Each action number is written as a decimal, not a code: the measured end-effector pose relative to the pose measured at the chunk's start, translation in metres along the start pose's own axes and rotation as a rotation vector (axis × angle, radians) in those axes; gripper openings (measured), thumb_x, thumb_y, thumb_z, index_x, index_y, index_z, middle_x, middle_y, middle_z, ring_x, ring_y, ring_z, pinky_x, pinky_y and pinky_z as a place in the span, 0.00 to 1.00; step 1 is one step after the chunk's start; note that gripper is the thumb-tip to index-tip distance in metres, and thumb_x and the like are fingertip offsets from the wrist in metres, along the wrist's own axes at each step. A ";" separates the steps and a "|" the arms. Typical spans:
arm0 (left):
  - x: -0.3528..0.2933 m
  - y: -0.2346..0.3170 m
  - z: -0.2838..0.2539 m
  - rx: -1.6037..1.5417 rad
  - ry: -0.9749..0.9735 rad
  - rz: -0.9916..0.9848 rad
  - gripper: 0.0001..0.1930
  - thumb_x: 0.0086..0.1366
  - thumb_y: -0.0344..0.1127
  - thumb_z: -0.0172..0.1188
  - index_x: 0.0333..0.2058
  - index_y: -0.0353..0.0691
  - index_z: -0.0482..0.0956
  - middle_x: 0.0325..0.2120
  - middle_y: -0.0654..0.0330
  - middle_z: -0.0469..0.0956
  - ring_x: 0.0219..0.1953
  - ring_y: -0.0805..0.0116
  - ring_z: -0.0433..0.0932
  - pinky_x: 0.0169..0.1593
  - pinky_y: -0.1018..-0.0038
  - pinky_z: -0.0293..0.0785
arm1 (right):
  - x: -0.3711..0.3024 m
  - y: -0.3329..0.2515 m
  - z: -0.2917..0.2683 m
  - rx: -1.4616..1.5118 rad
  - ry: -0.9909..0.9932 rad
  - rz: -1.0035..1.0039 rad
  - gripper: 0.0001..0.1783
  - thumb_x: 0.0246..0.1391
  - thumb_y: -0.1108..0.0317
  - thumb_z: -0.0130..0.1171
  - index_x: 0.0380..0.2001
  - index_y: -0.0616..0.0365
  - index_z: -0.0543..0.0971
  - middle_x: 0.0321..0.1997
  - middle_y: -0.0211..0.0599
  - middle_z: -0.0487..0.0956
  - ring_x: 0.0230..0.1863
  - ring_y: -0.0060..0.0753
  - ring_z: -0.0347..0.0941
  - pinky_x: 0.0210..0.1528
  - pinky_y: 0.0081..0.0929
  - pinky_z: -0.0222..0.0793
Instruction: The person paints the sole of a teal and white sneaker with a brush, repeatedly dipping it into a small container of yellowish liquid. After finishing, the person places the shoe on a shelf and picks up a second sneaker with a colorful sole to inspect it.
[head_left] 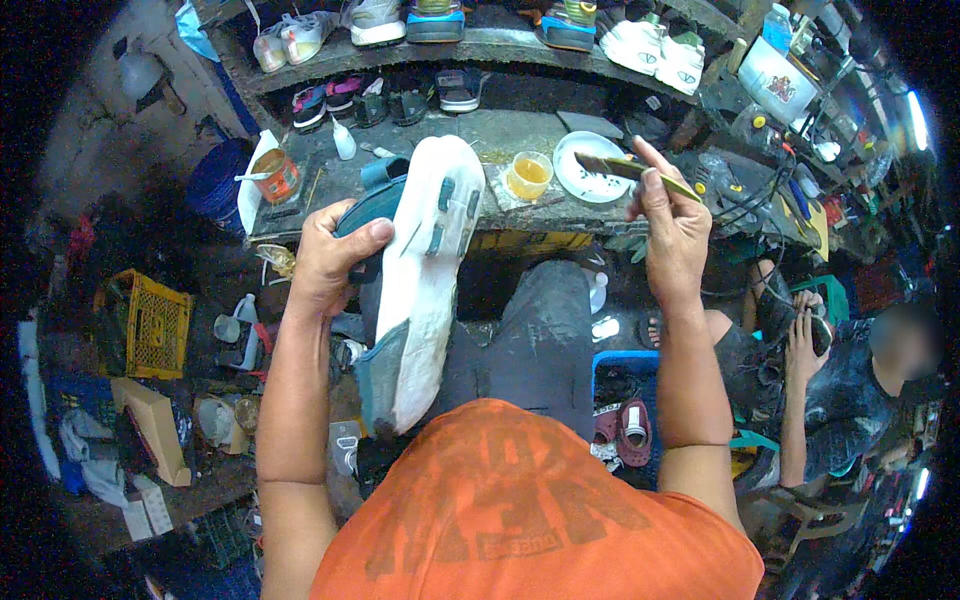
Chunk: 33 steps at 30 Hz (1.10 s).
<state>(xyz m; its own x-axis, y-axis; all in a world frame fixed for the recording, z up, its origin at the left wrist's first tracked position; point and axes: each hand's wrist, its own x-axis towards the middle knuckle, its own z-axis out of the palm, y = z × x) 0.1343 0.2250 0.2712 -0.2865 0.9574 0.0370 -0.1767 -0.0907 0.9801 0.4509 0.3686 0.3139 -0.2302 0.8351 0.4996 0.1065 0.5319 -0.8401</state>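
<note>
My left hand (pixel 335 258) is closed round the side of a teal shoe (pixel 375 215), thumb on top. The shoe is tilted up over my lap with its white sole (pixel 425 280) facing me. Raised at the right, my right hand (pixel 668 225) pinches a flat brush (pixel 640 172) between thumb and fingers, index finger pointing up. The brush's dark bristle end lies over a white plate (pixel 594 188) with dark specks. Left of the plate stands a clear cup of amber liquid (pixel 530 176) on the workbench (pixel 490 215).
A tin can (pixel 276 176) and a white squeeze bottle (pixel 343 140) stand on the bench's left side. Shoes line the shelf (pixel 500 62) above. Cables (pixel 765 190) hang at the right. A blue crate (pixel 625 362) holds shoes by my right leg. Another person (pixel 850 360) sits at the right, holding a shoe.
</note>
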 end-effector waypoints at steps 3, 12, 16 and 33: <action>-0.002 -0.006 0.000 -0.031 -0.010 0.025 0.20 0.50 0.43 0.77 0.34 0.35 0.82 0.28 0.64 0.81 0.28 0.79 0.77 0.34 0.79 0.74 | -0.010 0.009 0.009 0.312 0.149 0.054 0.20 0.70 0.60 0.52 0.54 0.66 0.77 0.32 0.35 0.81 0.31 0.22 0.75 0.35 0.23 0.73; -0.009 -0.005 0.001 0.110 0.002 0.241 0.34 0.44 0.49 0.80 0.44 0.29 0.81 0.36 0.62 0.83 0.35 0.76 0.80 0.42 0.78 0.77 | -0.038 -0.013 0.028 0.916 0.024 0.256 0.16 0.66 0.64 0.57 0.53 0.60 0.75 0.32 0.44 0.83 0.29 0.35 0.80 0.29 0.34 0.79; -0.014 -0.004 0.009 0.109 -0.001 0.286 0.35 0.43 0.46 0.81 0.46 0.28 0.82 0.37 0.61 0.83 0.37 0.74 0.81 0.45 0.77 0.78 | -0.045 -0.015 0.044 0.936 -0.012 0.269 0.18 0.65 0.60 0.59 0.54 0.55 0.74 0.33 0.42 0.83 0.29 0.35 0.80 0.29 0.36 0.77; -0.029 0.012 0.014 0.292 0.006 0.367 0.34 0.43 0.47 0.81 0.46 0.30 0.83 0.39 0.60 0.84 0.41 0.73 0.81 0.50 0.74 0.76 | -0.057 -0.007 0.044 0.467 0.111 -0.239 0.13 0.64 0.66 0.61 0.47 0.64 0.80 0.41 0.42 0.82 0.36 0.30 0.81 0.38 0.23 0.77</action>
<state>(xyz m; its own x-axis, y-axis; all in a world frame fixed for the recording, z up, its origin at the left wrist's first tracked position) 0.1535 0.2003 0.2844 -0.2861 0.8748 0.3910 0.2092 -0.3412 0.9164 0.4211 0.3110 0.2815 -0.0891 0.7216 0.6866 -0.3841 0.6111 -0.6921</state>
